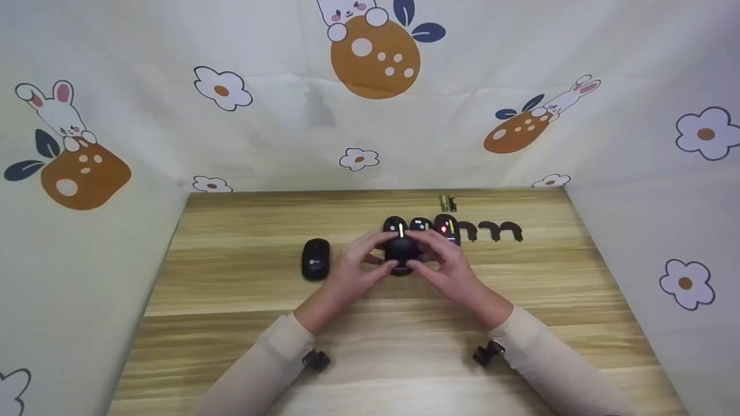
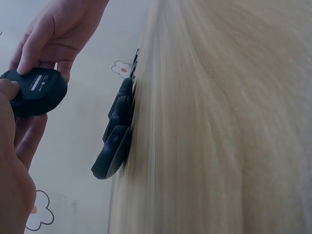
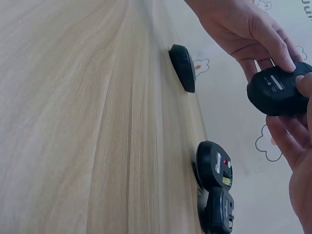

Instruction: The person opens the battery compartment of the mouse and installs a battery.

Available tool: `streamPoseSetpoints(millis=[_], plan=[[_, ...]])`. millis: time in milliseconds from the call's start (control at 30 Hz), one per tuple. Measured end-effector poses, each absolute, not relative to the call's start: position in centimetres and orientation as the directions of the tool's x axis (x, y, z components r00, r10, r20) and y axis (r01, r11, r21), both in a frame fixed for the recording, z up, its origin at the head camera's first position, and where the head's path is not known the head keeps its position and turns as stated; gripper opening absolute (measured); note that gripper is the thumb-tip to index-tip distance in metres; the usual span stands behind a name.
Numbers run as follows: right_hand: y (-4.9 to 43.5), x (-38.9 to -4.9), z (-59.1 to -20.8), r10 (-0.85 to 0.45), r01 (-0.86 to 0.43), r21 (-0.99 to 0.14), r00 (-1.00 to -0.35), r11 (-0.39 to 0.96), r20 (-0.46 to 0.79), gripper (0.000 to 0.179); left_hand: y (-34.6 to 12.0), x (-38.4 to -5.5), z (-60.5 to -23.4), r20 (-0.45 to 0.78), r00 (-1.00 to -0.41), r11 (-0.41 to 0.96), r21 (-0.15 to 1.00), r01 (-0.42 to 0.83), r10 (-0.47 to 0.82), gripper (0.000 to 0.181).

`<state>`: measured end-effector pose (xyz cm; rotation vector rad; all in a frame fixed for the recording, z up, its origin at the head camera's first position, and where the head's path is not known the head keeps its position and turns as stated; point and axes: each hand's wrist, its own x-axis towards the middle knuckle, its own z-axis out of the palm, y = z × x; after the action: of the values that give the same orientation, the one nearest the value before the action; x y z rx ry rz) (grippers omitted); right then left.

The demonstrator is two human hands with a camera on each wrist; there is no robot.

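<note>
Both hands hold a black computer mouse (image 1: pixel 400 251) above the table, one at each side. My left hand (image 1: pixel 354 266) grips its left side between thumb and fingers. The right hand (image 1: pixel 451 264) grips the opposite side the same way. Both wrist views show the underside of the held mouse (image 2: pixel 41 92), with a pale label and the thumbs on it. Just behind the hands, three more mice lie bottom up in a row: a left one (image 1: pixel 395 223), a middle one (image 1: pixel 421 223) and a right one (image 1: pixel 447 226) with a red light glowing. The hands partly hide this row.
Another black mouse (image 1: pixel 315 260) lies top up left of the hands. Three dark curved covers (image 1: pixel 489 229) line up to the right of the row. Two small batteries (image 1: pixel 444 203) lie behind it. Patterned cloth (image 1: pixel 277 138) encloses the wooden table (image 1: pixel 231 335) at the back and sides.
</note>
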<state>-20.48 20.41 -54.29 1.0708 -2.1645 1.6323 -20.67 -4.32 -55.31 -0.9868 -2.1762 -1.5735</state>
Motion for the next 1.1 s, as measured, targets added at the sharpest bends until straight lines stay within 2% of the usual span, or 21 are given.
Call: streamPoseSetpoints(millis=[400,633,933,1100], plan=[[20.3,-20.2,-54.4,-0.409,-0.575,-0.808,-0.773,0.128,0.485,0.056,-4.4,-20.4,-55.0,0.465,-0.785,0.168,0.808,0.565,0.41,0.057],[20.2,-20.3,-54.1,-0.395,-0.512,-0.849,-0.812,0.128,0.43,0.055,-4.3,-20.5,-55.1,0.426,-0.826,0.146,0.851,0.504,0.369,0.058],[20.3,-20.3,-53.7,-0.406,-0.434,-0.887,-0.847,0.159,0.341,0.054,-4.1,-20.4,-55.1,0.385,-0.843,0.132,0.878,0.46,0.375,0.057],[20.3,-20.2,-53.2,-0.44,-0.339,-0.932,-0.862,0.127,0.254,0.053,-4.0,-20.3,-55.2,0.376,-0.844,0.122,0.885,0.449,0.383,0.054]])
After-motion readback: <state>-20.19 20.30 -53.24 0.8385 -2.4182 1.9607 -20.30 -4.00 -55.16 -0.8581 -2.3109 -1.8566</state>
